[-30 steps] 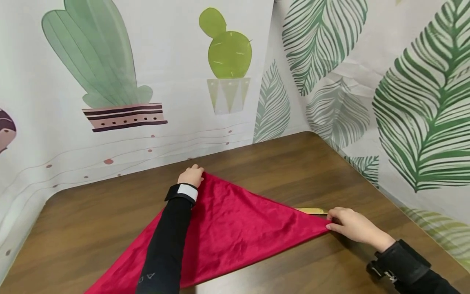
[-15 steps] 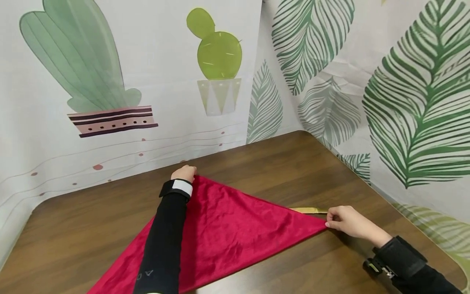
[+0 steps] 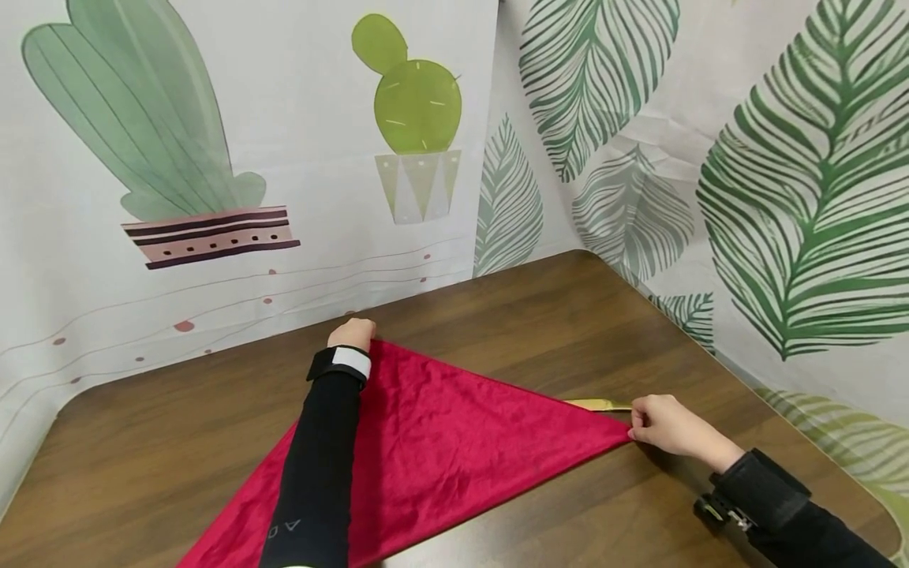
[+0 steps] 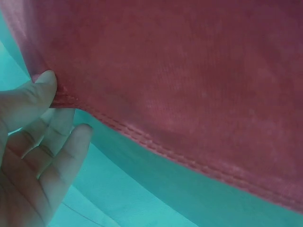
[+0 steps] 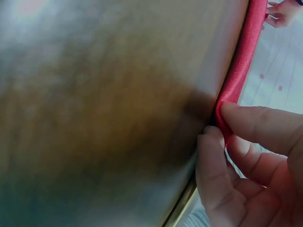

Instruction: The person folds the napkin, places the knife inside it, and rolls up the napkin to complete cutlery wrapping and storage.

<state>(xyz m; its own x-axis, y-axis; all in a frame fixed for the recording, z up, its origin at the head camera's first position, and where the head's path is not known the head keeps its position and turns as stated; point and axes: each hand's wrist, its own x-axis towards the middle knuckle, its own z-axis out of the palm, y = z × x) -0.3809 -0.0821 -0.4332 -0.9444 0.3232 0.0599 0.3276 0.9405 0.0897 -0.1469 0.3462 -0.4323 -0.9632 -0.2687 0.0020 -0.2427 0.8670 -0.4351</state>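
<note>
A red cloth with a slight sheen lies spread in a triangle across the table, its near left part running out of the head view. At its far corner my left hand pinches the cloth; the left wrist view shows the thumb over a stitched hem and the other fingers below. My right hand pinches the right corner, and in the right wrist view the cloth edge runs up from between thumb and fingers. My left sleeve hides part of the cloth.
A flat yellow strip pokes out from behind the cloth's far edge, close to my right hand. The wooden table ends at a white hanging sheet printed with cacti and leaves.
The head view has shifted slightly, so the scene sits a little further left. Both hands keep their hold on the cloth corners, and the cloth lies almost as before.
</note>
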